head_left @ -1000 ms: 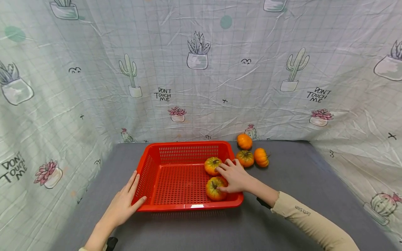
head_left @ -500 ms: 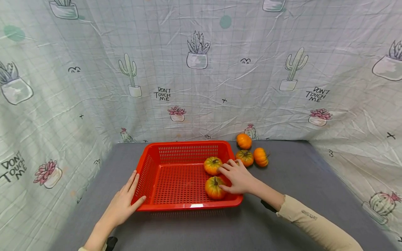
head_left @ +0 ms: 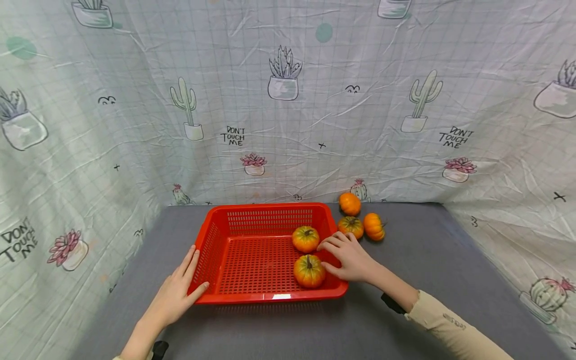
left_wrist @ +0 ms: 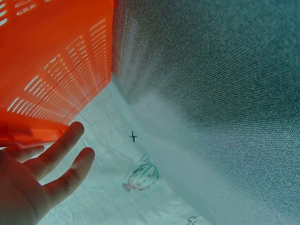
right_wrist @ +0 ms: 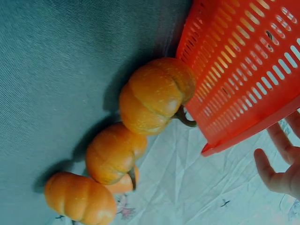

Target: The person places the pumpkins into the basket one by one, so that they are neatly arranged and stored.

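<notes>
A red slotted plastic basket [head_left: 270,297] sits on the grey table, with two small orange-green pumpkins inside at its right end: a rear pumpkin [head_left: 305,239] and a front pumpkin [head_left: 309,271]. My left hand [head_left: 173,295] rests on the basket's left rim with fingers extended. Over the right rim hovers my right hand [head_left: 348,257], its fingers loosely bent, holding nothing and just right of both pumpkins. Outside, in the right wrist view, a pumpkin [right_wrist: 157,96] lies close against the basket wall. It is hidden behind the right hand in the head view.
More pumpkins lie beyond the basket's right side: an orange one [head_left: 350,204] at the back, a greenish one [head_left: 351,226] near the rim, and another on its side [head_left: 374,227]. A patterned cloth [head_left: 288,150] hangs behind and along both sides.
My right hand has let go of the front pumpkin and drawn back rightward to the rim. That pumpkin's stem now points more upright. The left hand stays on the rim.
</notes>
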### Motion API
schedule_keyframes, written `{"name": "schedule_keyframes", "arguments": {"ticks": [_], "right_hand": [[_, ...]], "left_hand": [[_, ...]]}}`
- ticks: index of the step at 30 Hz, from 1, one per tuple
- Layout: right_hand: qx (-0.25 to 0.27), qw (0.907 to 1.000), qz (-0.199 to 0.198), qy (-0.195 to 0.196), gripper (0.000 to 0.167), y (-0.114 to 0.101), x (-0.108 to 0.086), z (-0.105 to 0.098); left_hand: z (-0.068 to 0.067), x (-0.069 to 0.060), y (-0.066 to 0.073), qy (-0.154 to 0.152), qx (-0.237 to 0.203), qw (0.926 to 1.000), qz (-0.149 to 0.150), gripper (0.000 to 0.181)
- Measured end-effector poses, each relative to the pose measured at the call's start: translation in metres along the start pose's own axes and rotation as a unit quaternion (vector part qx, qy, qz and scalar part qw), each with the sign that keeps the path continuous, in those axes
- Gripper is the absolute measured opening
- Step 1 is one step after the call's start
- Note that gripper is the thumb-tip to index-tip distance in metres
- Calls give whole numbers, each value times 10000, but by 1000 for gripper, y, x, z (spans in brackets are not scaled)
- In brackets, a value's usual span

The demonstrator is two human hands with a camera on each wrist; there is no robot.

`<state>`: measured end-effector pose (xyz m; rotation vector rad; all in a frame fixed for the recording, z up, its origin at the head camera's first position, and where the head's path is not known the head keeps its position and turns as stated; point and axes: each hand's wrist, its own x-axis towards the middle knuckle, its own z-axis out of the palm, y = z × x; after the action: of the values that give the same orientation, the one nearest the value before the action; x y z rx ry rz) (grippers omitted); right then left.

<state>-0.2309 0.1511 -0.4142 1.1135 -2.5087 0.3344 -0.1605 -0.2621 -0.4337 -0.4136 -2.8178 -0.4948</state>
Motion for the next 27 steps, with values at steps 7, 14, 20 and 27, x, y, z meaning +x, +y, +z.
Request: {"name": "schedule_keyframes", "arguments": {"ticks": [7,14,20,27], "right_hand": [[252,9982,42,546,25,6,-9,0],[391,9963,173,742,27,12,-15,0],[456,9931,698,823,32,19,-25,1],[432,9897,898,1023,34,32,-37,2]], "left_hand": [[0,1,0,-5,-13,10000,-1,75],[-1,0,0,-33,-42,10000,-40,75],[-1,0,-1,-15,-58,10000,-42,75],[-1,1,0,-50,-79,9999,-46,75]]}}
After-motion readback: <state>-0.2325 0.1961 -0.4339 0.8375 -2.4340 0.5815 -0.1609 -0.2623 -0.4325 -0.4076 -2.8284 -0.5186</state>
